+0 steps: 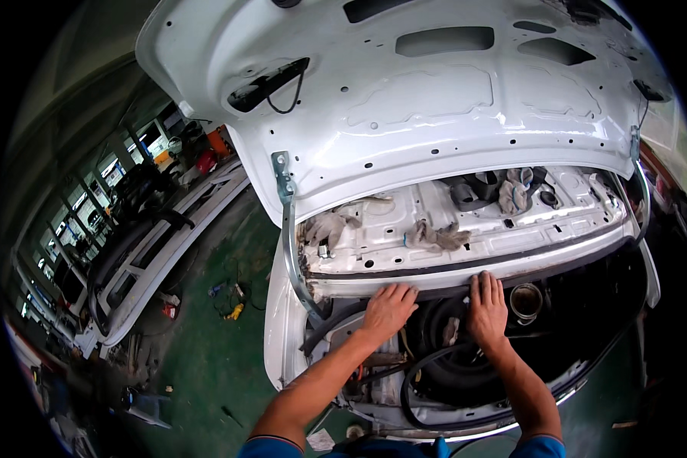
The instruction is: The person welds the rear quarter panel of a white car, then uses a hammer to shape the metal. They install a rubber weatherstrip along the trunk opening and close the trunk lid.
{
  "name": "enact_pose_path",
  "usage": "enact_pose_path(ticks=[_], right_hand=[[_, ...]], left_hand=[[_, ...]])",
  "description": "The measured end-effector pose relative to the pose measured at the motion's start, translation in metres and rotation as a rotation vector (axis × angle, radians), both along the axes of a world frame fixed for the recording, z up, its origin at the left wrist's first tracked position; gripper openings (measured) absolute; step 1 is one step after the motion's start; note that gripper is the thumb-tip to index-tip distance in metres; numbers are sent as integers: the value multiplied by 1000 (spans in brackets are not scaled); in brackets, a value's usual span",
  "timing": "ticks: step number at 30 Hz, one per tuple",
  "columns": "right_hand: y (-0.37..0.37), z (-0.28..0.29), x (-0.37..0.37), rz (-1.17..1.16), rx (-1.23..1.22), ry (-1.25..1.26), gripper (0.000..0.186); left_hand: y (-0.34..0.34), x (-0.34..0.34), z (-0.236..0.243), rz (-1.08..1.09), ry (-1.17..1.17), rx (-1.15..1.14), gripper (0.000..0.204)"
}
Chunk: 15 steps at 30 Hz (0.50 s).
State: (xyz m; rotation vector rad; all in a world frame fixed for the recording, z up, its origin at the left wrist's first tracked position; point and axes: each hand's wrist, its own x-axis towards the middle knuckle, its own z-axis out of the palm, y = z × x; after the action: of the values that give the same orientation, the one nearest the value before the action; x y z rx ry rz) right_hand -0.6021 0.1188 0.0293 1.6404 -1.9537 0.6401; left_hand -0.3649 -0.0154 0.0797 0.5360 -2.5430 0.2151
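My left hand (391, 307) is closed over the front lip of the white body panel (343, 287), its fingers bent onto a black rubber seal (444, 291) along that edge. My right hand (487, 309) presses on the same seal a little further right, fingers together and pointing away from me; its thumb is hidden. Left of my left hand, a loose length of the seal hangs below the panel. Under my wrists a black strip (406, 393) curves in a loop across the open car boot. Above stands the raised white lid (443, 107).
Gloves (439, 237) and black straps (473, 191) lie on the white panel behind the lip. A round tin (526, 301) stands by my right hand. The lid's left hinge arm (290, 244) rises nearby. On the green floor (206, 351) lies a yellow tool (235, 311).
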Motion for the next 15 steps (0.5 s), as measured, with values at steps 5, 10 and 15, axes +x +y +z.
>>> enact_pose_path(ticks=[5,10,15], right_hand=[[1,13,18,49,67,-89,74],[-13,1,49,122,20,-6,62],[-15,-2,46,155,22,-37,65]], left_hand=[[-11,1,-8,-88,77,119,32],[-16,-6,4,-112,-22,193,30],[7,12,4,-13,44,124,38]])
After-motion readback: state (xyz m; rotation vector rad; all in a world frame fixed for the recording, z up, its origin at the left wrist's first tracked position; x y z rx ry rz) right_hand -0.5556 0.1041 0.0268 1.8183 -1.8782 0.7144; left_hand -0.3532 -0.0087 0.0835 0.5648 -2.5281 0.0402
